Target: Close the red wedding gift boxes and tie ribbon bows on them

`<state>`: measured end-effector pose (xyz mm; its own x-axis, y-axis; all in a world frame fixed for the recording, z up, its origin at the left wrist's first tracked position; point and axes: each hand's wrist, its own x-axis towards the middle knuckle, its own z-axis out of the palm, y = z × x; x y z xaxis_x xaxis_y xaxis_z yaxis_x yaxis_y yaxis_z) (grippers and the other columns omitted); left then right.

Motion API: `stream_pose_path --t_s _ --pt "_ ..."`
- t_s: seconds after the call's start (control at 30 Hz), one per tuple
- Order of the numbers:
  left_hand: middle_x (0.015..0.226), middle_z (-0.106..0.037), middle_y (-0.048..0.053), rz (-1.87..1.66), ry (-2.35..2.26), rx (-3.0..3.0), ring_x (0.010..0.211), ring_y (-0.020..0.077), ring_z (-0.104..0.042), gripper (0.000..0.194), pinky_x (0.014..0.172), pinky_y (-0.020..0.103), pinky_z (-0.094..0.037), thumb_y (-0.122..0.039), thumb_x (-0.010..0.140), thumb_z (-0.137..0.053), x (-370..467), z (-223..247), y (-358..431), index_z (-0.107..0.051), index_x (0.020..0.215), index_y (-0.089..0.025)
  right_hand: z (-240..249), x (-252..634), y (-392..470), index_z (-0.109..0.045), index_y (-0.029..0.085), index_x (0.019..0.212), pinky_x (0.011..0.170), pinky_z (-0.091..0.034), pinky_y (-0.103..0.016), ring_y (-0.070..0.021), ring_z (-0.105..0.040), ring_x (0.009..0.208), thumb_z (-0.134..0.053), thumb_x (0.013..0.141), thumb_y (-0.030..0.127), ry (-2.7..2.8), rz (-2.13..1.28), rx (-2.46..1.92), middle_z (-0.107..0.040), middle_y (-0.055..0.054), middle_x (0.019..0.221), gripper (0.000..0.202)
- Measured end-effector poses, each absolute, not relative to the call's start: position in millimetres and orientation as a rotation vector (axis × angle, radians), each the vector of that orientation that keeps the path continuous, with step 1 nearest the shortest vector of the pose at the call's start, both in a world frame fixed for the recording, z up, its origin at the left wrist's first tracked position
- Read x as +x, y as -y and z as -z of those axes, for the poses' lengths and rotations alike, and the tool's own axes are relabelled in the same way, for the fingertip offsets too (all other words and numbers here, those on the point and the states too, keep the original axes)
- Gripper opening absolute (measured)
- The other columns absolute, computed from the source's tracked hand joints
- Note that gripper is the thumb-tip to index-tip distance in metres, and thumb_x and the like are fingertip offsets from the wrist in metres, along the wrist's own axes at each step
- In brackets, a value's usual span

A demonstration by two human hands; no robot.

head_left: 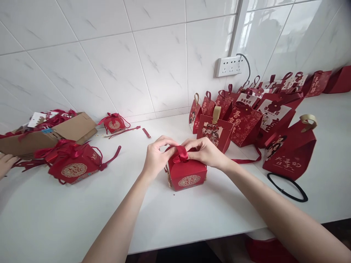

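Observation:
A red gift box (188,171) with a round gold emblem on its front stands upright on the white table in front of me. On its top sits a knotted red satin ribbon (181,155). My left hand (159,155) pinches the ribbon from the left side of the knot. From the right, my right hand (201,151) grips it too, thumb and fingers pressed together close to the knot. One ribbon end trails out to the right behind my right forearm. Gold tassels hang at the box's left side.
Many finished red gift bags (246,120) crowd the right and back. A black hair band (287,187) lies at right. Leftward are another ribboned box (75,164), a small red box (113,123), a cardboard carton (74,128), and another person's hand (7,163).

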<state>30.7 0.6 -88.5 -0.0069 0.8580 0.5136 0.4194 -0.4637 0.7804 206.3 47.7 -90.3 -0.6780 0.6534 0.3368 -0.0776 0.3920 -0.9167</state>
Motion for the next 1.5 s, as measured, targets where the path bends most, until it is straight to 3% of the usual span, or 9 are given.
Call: stream_pose_path --t_s 0.2,0.4,0.5,0.63,0.8,1.0,1.23,1.5 --pt "0.079 -0.064 0.002 -1.229 -1.362 1.959 0.076 0.0154 -0.057 0.007 0.07 0.027 -0.047 -0.022 0.075 -0.063 28 80 4 -0.07 0.074 -0.021 91 204 -47 -0.07 0.019 0.069 0.072 -0.048 -0.027 -0.0137 -0.061 0.074 -0.072 0.069 0.033 1.876 -1.294 -0.577 -0.065 -0.002 0.084 0.014" --pt "0.081 -0.062 0.003 -1.063 -1.294 2.029 0.085 0.0181 -0.055 0.016 0.078 0.031 -0.044 -0.019 0.08 -0.052 25 76 9 -0.067 0.076 -0.02 89 202 -45 -0.064 0.017 0.065 0.062 -0.046 -0.023 -0.0125 -0.059 0.069 -0.065 0.068 0.021 1.82 -1.33 -0.7 -0.065 -0.001 0.076 0.005" --pt "0.081 -0.061 0.003 -1.028 -1.271 2.032 0.087 0.0194 -0.053 0.011 0.078 0.031 -0.042 -0.025 0.079 -0.056 25 74 9 -0.066 0.076 -0.019 87 202 -44 -0.063 0.017 0.064 0.058 -0.046 -0.023 -0.0128 -0.059 0.066 -0.064 0.067 0.021 1.799 -1.363 -0.75 -0.066 -0.001 0.072 0.005" --pt "0.075 -0.061 0.003 -1.065 -1.314 1.995 0.087 0.0194 -0.054 0.025 0.077 0.031 -0.042 -0.036 0.084 -0.054 27 77 7 -0.066 0.071 -0.02 85 205 -44 -0.066 0.016 0.068 0.059 -0.047 -0.024 -0.0132 -0.06 0.065 -0.068 0.067 0.024 1.776 -1.425 -0.75 -0.067 -0.001 0.07 0.008" --pt "0.113 -0.057 0.007 -1.031 -1.314 1.877 0.102 0.022 -0.054 0.032 0.076 0.031 -0.042 -0.039 0.086 -0.052 28 78 6 -0.068 0.068 -0.018 86 211 -50 -0.07 0.016 0.074 0.066 -0.05 -0.026 -0.0154 -0.063 0.073 -0.073 0.067 0.032 1.785 -1.47 -0.673 -0.069 -0.003 0.079 0.018" --pt "0.137 -0.044 0.004 -0.959 -1.142 1.668 0.125 0.025 -0.043 0.029 0.089 0.031 -0.043 -0.038 0.088 -0.051 28 77 6 -0.071 0.077 -0.02 82 214 -50 -0.066 0.016 0.076 0.067 -0.047 -0.027 -0.0149 -0.061 0.074 -0.068 0.074 0.036 1.92 -1.364 -0.659 -0.067 -0.003 0.077 0.02" --pt "0.142 -0.041 0.002 -0.941 -1.028 1.489 0.133 0.0289 -0.033 0.024 0.099 0.036 -0.04 -0.032 0.086 -0.054 25 81 4 -0.072 0.076 -0.02 81 211 -44 -0.064 0.019 0.075 0.072 -0.045 -0.027 -0.0143 -0.06 0.077 -0.059 0.082 0.031 2.042 -1.094 -0.695 -0.067 -0.001 0.079 0.015" --pt "0.145 -0.038 0.0 -0.972 -0.936 1.356 0.136 0.03 -0.028 0.022 0.106 0.04 -0.033 -0.027 0.084 -0.055 27 87 0 -0.074 0.075 -0.02 73 223 -41 -0.064 0.02 0.08 0.068 -0.043 -0.026 -0.0137 -0.056 0.077 -0.065 0.08 0.033 2.115 -0.729 -0.609 -0.061 -0.002 0.087 0.013"
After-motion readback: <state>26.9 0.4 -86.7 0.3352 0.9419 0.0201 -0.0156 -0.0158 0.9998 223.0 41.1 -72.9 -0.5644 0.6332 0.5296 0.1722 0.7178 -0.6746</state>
